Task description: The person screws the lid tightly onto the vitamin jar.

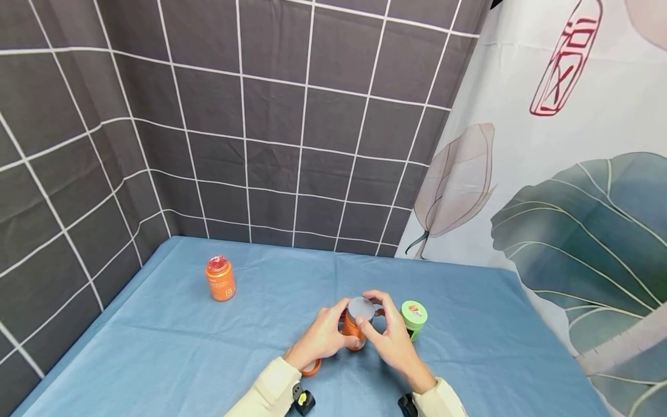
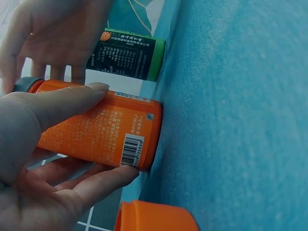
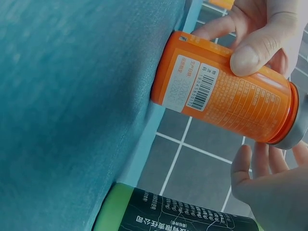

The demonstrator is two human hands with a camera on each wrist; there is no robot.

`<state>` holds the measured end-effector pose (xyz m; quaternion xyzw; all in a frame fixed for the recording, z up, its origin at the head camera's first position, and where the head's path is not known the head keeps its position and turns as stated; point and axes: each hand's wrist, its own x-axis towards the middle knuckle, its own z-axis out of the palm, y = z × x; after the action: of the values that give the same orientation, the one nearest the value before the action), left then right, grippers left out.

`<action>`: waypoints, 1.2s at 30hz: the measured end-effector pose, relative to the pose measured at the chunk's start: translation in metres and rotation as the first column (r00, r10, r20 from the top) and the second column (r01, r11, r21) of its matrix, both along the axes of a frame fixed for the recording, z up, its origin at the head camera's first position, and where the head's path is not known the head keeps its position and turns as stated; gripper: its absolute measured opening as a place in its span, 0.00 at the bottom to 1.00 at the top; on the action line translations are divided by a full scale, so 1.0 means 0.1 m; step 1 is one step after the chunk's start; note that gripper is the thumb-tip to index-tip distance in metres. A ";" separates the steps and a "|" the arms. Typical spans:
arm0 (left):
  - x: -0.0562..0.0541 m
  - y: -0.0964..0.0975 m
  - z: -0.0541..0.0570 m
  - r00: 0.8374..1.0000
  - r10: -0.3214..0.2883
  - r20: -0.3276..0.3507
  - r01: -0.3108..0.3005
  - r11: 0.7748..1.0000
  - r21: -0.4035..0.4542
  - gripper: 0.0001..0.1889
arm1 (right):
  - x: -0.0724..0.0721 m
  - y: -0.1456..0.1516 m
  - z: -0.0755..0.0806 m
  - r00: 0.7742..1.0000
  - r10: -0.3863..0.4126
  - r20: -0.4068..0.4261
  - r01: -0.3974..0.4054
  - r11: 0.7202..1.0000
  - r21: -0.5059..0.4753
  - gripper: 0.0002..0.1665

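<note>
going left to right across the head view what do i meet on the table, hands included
Orange jar → left hand → grey-topped orange jar → right hand → green-topped container.

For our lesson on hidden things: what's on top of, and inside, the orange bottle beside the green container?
A gray lid tops the orange bottle. Its contents cannot be seen: lid and bottle cover them.
</note>
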<state>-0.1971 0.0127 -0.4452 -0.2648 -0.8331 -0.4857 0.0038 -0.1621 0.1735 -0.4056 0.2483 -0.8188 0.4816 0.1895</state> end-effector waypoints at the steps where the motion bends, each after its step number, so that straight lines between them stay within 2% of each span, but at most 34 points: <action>1: 0.00 0.00 0.00 1.000 0.002 0.003 -0.002 1.000 -0.001 0.29 | 0.00 0.00 0.00 1.000 0.000 0.003 0.000 1.000 -0.001 0.25; 8: -0.01 0.01 0.00 1.000 0.009 -0.001 -0.009 1.000 -0.019 0.29 | 0.00 0.03 0.00 0.998 0.058 -0.028 -0.058 0.998 0.004 0.25; 14: -0.01 0.01 -0.01 1.000 0.007 0.008 -0.007 1.000 -0.020 0.29 | 0.00 0.03 0.02 0.997 0.083 -0.007 -0.083 0.997 -0.011 0.24; 30: -0.01 0.00 0.00 1.000 0.014 0.003 -0.014 0.999 -0.033 0.30 | 0.01 0.04 0.00 0.998 0.059 0.013 -0.059 0.998 -0.009 0.24; 36: -0.01 0.00 0.00 1.000 0.015 0.017 -0.014 0.999 -0.036 0.30 | -0.01 0.04 0.01 0.997 0.082 -0.006 -0.082 0.997 -0.012 0.26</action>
<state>-0.1977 0.0128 -0.4457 -0.2545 -0.8436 -0.4729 -0.0045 -0.1627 0.1776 -0.4051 0.2818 -0.8044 0.4935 0.1733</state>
